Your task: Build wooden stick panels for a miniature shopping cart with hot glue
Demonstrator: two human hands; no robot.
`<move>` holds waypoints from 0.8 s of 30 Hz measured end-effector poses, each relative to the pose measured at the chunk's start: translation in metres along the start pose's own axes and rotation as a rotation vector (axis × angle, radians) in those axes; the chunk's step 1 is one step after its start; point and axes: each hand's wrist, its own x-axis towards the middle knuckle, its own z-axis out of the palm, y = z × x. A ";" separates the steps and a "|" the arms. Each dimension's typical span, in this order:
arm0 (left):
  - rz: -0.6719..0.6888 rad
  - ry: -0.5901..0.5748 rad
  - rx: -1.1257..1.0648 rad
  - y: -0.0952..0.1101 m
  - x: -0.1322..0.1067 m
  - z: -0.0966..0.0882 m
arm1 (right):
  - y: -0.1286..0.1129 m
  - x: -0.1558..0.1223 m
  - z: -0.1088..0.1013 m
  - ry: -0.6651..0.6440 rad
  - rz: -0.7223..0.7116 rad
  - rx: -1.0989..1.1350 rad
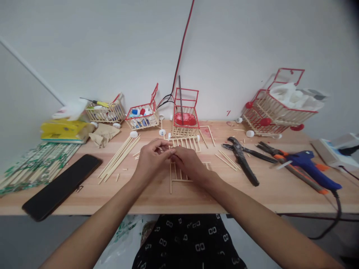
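Observation:
My left hand (151, 158) and my right hand (190, 162) meet over the middle of the wooden table, thumbs and fingers pinched close together. A small pale bit shows at the fingertips, but its kind is hidden. Under my right hand lies a ladder-like frame of thin wooden sticks (181, 180), partly covered by the hand. Another slatted stick panel (190, 143) is just beyond the fingers, by a small stick cart with red edges (186, 118). To the left of my left hand several long loose sticks (119, 158) lie in a bundle.
Slip-joint pliers (242, 160), cutters (266, 149) and a blue glue gun (314, 170) lie right. A phone (63, 186) and wrapped chopsticks (36, 164) lie left. Stick carts (143, 116) line the wall, a larger one (277, 108) at right. A power strip (335, 155) sits far right.

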 end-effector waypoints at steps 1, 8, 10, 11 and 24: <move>0.006 -0.001 -0.007 0.000 0.000 0.000 | 0.000 0.000 0.000 -0.001 -0.002 -0.005; 0.099 0.002 -0.057 0.000 0.002 0.000 | -0.005 0.000 -0.002 0.003 0.020 -0.022; 0.102 0.000 -0.063 -0.001 0.002 0.000 | -0.005 0.000 -0.002 0.009 0.015 -0.020; 0.102 0.000 -0.068 -0.001 0.002 0.001 | -0.004 0.000 -0.001 0.013 0.011 -0.019; 0.107 0.025 -0.081 -0.003 0.000 0.002 | 0.000 0.002 0.003 0.007 -0.020 -0.045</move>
